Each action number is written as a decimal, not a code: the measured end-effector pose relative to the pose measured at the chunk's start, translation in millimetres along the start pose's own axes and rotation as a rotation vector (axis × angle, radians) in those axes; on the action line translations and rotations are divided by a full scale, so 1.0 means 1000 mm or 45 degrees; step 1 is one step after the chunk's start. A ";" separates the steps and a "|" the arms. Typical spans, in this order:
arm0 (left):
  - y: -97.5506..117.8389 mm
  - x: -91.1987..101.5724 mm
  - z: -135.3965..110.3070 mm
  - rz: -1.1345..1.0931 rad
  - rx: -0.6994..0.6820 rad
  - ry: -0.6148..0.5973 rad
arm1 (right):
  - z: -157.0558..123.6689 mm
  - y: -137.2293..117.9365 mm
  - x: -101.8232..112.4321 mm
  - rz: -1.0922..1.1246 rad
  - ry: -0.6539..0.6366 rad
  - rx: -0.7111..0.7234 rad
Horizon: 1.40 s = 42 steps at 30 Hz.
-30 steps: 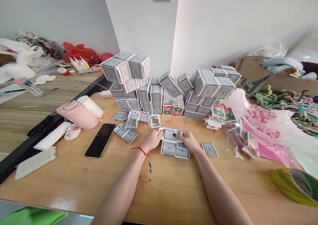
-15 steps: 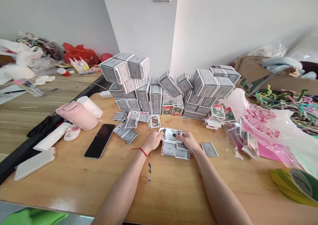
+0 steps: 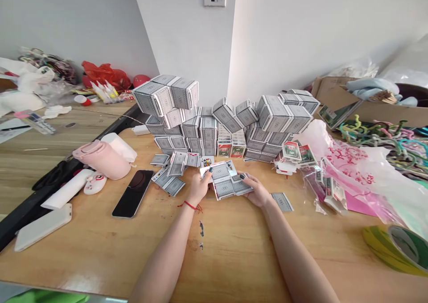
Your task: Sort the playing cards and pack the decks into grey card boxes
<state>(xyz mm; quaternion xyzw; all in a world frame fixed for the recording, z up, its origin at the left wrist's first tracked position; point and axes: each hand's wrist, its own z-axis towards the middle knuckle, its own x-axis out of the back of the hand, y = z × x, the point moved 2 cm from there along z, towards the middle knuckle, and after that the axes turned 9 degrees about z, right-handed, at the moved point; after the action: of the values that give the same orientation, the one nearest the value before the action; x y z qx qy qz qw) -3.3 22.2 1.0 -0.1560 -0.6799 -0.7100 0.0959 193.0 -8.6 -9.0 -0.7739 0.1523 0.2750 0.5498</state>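
My left hand [image 3: 199,188] and my right hand [image 3: 256,190] both grip a folded assembly of grey-backed playing cards [image 3: 226,183], lifted a little off the wooden table [image 3: 234,249]. Its far edge tips up and shows a few card faces. Behind it rises a stacked wall of card cubes [image 3: 214,115]. Loose cards [image 3: 170,171] lie to the left of my left hand. A single card [image 3: 282,201] lies flat just right of my right hand.
A black phone [image 3: 133,193], a pink bottle [image 3: 102,159], a white roll [image 3: 65,189] and a white case [image 3: 42,226] sit at the left. Pink and clear plastic bags [image 3: 351,173] lie at the right, with a yellow tape roll [image 3: 397,247] nearer the right edge. Card boxes [image 3: 294,152] stand by the wall.
Both hands have lifted the card assembly off the table and tilted it up. It lay flat before.
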 end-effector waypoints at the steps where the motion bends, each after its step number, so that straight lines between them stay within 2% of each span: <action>1: -0.001 0.001 0.000 -0.050 0.024 0.048 | 0.001 0.001 0.000 0.037 -0.019 0.004; 3: -0.001 0.001 0.000 -0.261 0.061 0.062 | 0.003 0.003 0.001 0.075 -0.032 0.001; 4: 0.000 0.000 -0.001 -0.427 0.077 0.020 | 0.004 0.005 0.001 0.084 -0.026 -0.001; 7: 0.008 -0.005 -0.004 -0.988 0.139 -0.260 | 0.007 0.010 0.002 0.116 -0.007 -0.034; 10: 0.015 -0.011 -0.008 -1.253 0.192 -0.492 | 0.007 0.015 -0.001 0.135 -0.063 -0.129; 14: 0.010 -0.025 -0.013 -1.146 0.271 -0.649 | 0.005 0.022 -0.011 0.123 -0.220 -0.255; 17: 0.004 -0.030 -0.015 -0.979 0.239 -0.572 | 0.001 0.025 -0.022 0.099 -0.334 -0.312; 20: 0.004 -0.025 -0.014 -0.889 0.207 -0.459 | -0.002 0.028 -0.030 0.013 -0.415 -0.345; 23: 0.007 -0.015 -0.012 -0.844 0.220 -0.482 | 0.000 0.029 -0.029 -0.063 -0.296 -0.259; 27: 0.005 -0.004 -0.008 -0.721 0.303 -0.575 | 0.006 0.018 -0.013 0.028 0.026 -0.036; 30: 0.004 -0.001 -0.007 -0.614 0.305 -0.616 | 0.007 0.008 -0.003 0.097 -0.010 -0.046; 34: 0.004 -0.004 -0.006 -0.543 0.313 -0.675 | 0.005 0.003 0.008 -0.030 0.024 0.008; 42: -0.001 -0.001 -0.005 -0.600 0.410 -0.658 | 0.006 0.007 0.007 -0.108 0.018 0.028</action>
<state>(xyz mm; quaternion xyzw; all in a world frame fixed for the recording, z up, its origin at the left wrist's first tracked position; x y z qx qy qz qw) -2.7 17.0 -0.2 -0.1523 -0.8018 -0.5338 -0.2214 193.9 -5.2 -19.8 -0.7755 0.1261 0.2441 0.5684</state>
